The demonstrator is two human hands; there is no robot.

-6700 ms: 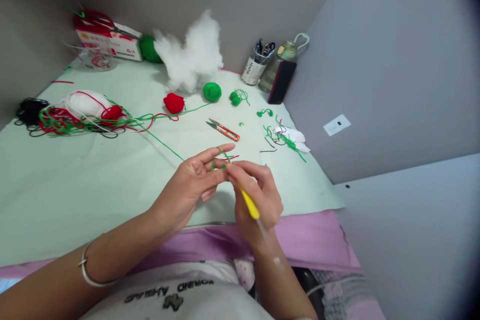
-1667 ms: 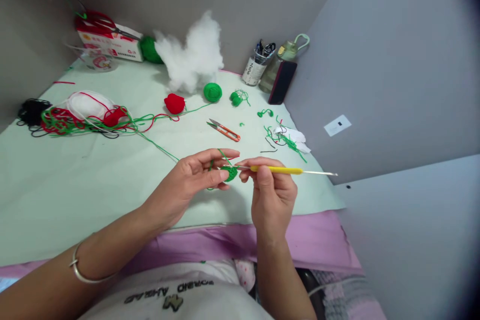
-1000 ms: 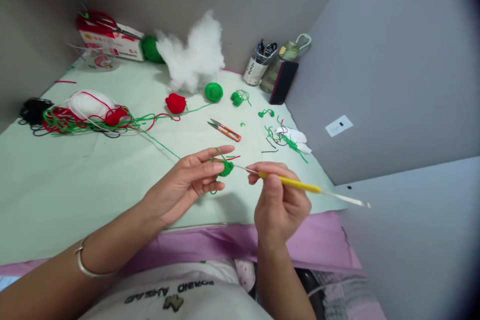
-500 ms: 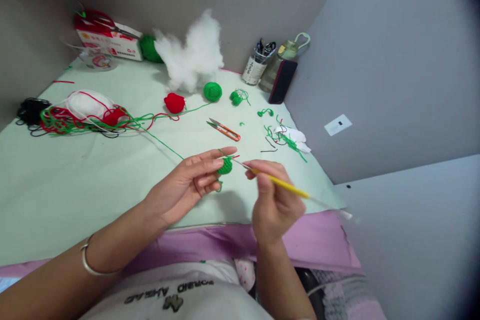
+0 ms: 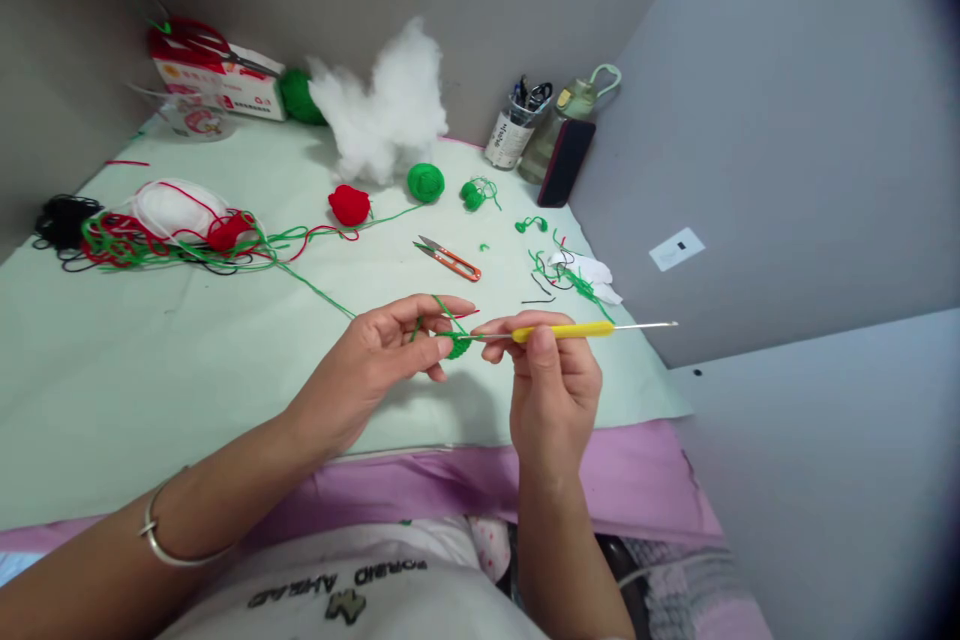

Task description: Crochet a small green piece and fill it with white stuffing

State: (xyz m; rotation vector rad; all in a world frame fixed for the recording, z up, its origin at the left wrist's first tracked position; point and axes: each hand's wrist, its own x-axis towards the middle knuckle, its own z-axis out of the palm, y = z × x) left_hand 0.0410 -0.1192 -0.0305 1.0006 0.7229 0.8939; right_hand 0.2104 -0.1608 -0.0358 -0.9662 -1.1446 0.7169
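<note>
My left hand [image 5: 375, 365] pinches a small green crochet piece [image 5: 456, 345] between thumb and fingers, with green yarn [image 5: 315, 288] looped over the forefinger and trailing left across the table. My right hand [image 5: 551, 380] grips a yellow-handled crochet hook [image 5: 562, 331], held level, its metal tip reaching into the green piece and its tail pointing right. Both hands hover just above the pale green table cover [image 5: 150, 360].
Orange thread snips [image 5: 448, 260] lie beyond the hands. Red [image 5: 349, 206] and green [image 5: 425, 182] crochet pieces, white stuffing [image 5: 386, 110], a tangle of yarn [image 5: 150, 240], a pen cup [image 5: 514, 130], a bottle [image 5: 562, 115] and a phone [image 5: 564, 165] stand further back. Grey walls close in on the right.
The hook, slanted down to the right half a second ago, is level again with its tip in the green piece. My left hand has turned the piece slightly downward.
</note>
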